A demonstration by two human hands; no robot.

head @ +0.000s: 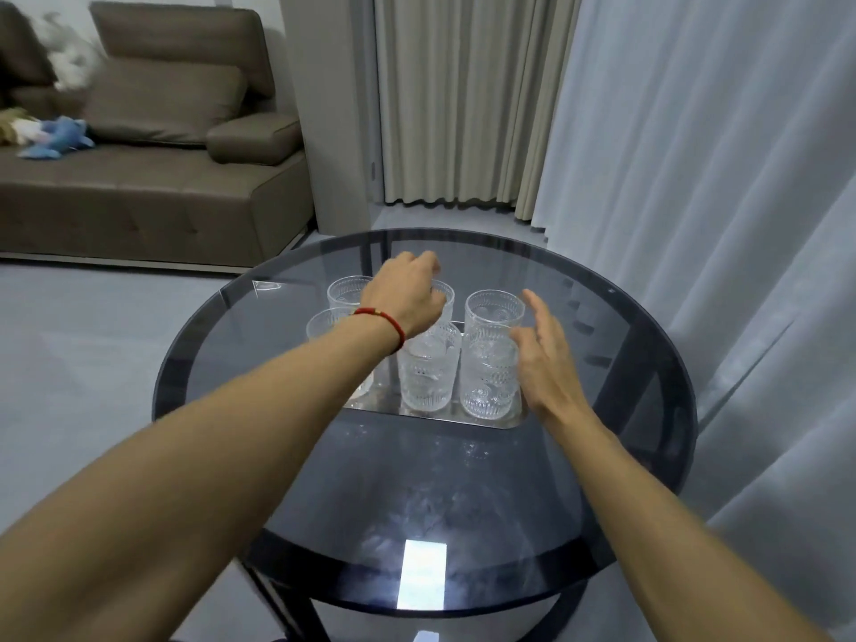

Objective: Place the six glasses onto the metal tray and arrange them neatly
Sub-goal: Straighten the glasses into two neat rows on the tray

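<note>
Several clear patterned glasses stand in two rows on the metal tray (pixel 435 413) on a round dark glass table (pixel 417 479). My left hand (pixel 407 294), with a red bracelet at the wrist, reaches over the rows and curls its fingers on the rim of the back middle glass (pixel 445 291). My left forearm hides part of the front left glass (pixel 324 324). My right hand (pixel 542 359) is open with fingers apart, right beside the front right glass (pixel 488 377) and the back right glass (pixel 493 310). The front middle glass (pixel 426 375) stands between my arms.
The table's rim (pixel 676 363) curves close to a grey curtain (pixel 718 224) on the right. A brown sofa (pixel 153 178) with soft toys stands at the back left. Beige curtains (pixel 463 95) hang behind the table.
</note>
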